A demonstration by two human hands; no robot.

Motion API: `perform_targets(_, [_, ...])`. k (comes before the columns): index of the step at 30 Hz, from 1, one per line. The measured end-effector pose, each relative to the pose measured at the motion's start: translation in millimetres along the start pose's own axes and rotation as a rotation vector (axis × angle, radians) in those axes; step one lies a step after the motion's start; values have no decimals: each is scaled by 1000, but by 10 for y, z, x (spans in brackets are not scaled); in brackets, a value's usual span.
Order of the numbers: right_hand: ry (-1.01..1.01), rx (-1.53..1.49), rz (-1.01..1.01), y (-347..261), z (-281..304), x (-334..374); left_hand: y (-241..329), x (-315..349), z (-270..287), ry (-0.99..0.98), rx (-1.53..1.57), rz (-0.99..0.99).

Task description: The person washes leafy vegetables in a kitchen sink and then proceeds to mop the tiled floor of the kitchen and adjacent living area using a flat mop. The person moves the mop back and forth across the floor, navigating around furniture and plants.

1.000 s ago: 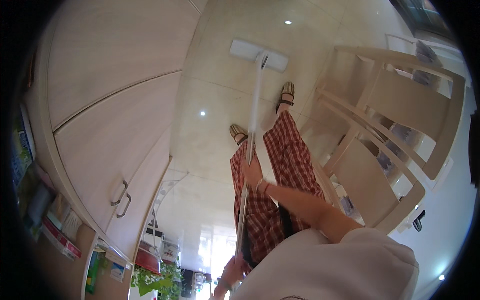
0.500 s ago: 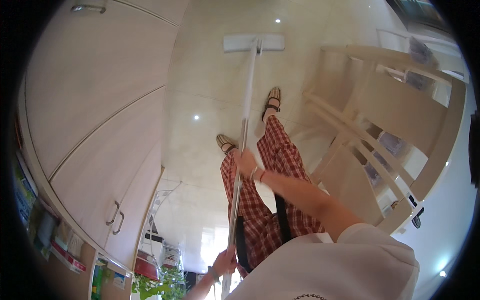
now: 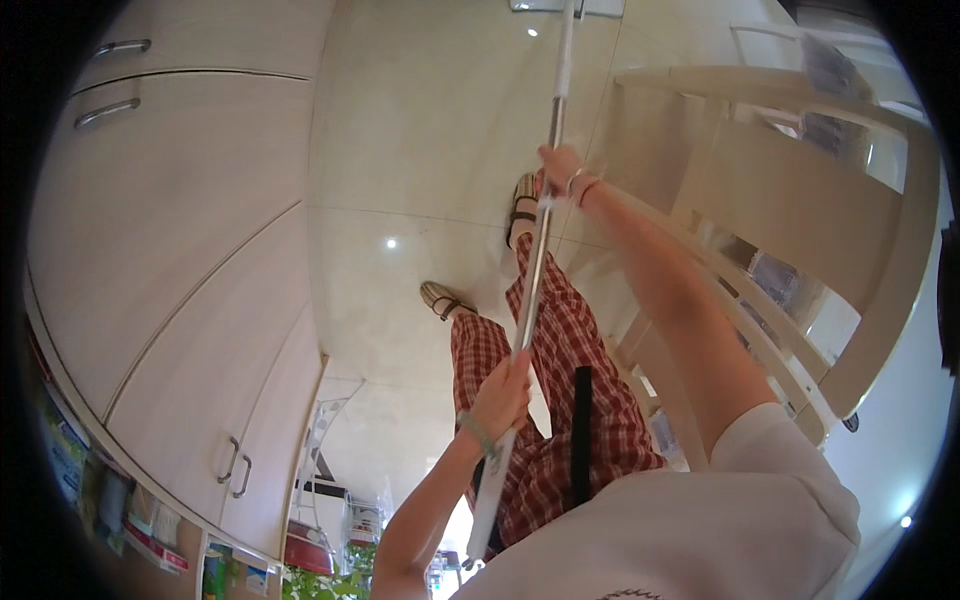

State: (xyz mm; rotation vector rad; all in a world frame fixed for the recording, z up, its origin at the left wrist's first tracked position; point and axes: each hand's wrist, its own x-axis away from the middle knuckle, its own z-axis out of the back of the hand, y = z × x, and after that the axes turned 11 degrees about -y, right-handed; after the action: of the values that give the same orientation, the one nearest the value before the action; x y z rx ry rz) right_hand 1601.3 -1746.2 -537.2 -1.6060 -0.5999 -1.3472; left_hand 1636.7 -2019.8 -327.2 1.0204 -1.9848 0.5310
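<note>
Both my hands are wrapped round the long white and silver handle of a flat mop (image 3: 536,268). My left hand (image 3: 499,397) grips it low, near my body, just above the white end section. Higher up the handle, my right hand (image 3: 562,172) is closed on the metal part and slightly blurred. The flat white mop head (image 3: 598,8) lies on the pale floor at the top of the picture, partly cut off by its edge.
Pale wooden cabinets (image 3: 190,190) with metal handles line the left side. A cream wooden chair (image 3: 800,200) stands close on the right. Underfoot is a shiny tiled floor (image 3: 400,150). Green leaves (image 3: 325,583) and a red object (image 3: 308,550) show at the lower left.
The mop head has moved farther from me and slightly right. Both hands have gone forward with the handle, which now slants more to the right.
</note>
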Motion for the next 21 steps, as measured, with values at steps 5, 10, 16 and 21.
perform_targets(5, [-139, 84, 82, 1699, -1041, 498, -1308, 1105, 219, 167, 23, 195])
perform_targets(10, [-203, -93, 9, 2585, -2406, 2101, -2771, 2454, 205, 323, 288, 432])
perform_targets(16, [-359, -217, -205, 2457, -2535, 2550, -3155, 2680, 219, 267, 245, 305])
perform_targets(21, [-247, 117, 122, 2020, -1673, 1501, -2069, 1837, 53, 174, 166, 277])
